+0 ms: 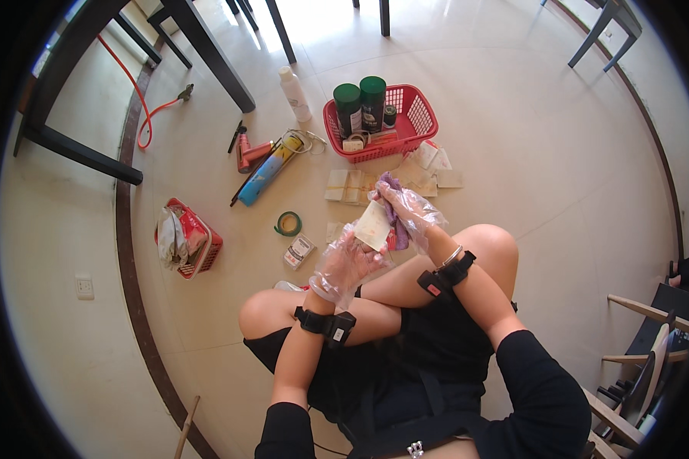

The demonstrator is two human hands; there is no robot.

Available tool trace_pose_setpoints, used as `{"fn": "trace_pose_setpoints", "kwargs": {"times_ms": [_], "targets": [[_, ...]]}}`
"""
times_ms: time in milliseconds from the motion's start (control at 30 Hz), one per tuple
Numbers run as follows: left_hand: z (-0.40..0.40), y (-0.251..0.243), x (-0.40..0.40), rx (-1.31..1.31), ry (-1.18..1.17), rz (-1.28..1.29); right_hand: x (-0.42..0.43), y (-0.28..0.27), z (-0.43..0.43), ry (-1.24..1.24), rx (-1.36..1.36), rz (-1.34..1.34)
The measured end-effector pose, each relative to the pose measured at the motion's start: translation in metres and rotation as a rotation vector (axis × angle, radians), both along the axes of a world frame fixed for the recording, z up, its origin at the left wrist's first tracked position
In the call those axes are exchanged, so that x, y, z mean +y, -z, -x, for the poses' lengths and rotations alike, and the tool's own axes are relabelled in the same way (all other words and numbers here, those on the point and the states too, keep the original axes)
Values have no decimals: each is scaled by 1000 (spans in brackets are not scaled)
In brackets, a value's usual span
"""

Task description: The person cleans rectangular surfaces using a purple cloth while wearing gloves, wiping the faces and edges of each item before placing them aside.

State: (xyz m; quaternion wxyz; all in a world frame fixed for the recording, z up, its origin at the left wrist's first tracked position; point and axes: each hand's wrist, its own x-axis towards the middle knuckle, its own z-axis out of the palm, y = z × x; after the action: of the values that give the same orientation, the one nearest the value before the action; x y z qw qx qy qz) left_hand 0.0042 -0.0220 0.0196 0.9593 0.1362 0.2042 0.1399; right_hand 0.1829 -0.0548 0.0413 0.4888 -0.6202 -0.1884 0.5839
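Note:
Clear plastic gloves cover both my hands. In my left hand [349, 265] a pale, square tile-like piece [373, 225] with faint reddish marks stands tilted above the fingers. My right hand [409, 207] grips a purple cloth [400, 234], which hangs down beside the piece's right edge. Whether the cloth touches the piece, I cannot tell. Just beyond my hands lie several similar pale pieces [344, 187] in a row on the floor. More pale sheets or pieces [449, 178] overlap to their right.
Farther off stands a red plastic basket [413, 127] with green-capped spray cans [360, 103]. Left of it are a white bottle [294, 94], a pink hair dryer [250, 152] and a blue-yellow cylinder [270, 172]. Green tape [288, 224], a small clear box [298, 251] and another red basket [206, 252] lie nearer.

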Motion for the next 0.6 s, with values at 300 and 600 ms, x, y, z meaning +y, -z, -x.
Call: {"fn": "trace_pose_setpoints", "kwargs": {"times_ms": [300, 600], "targets": [[2, -7, 8, -102, -127, 145, -2, -11, 6, 55, 75, -165], [2, 21, 15, -5, -167, -209, -3, -27, 5, -64, -17, -133]]}}
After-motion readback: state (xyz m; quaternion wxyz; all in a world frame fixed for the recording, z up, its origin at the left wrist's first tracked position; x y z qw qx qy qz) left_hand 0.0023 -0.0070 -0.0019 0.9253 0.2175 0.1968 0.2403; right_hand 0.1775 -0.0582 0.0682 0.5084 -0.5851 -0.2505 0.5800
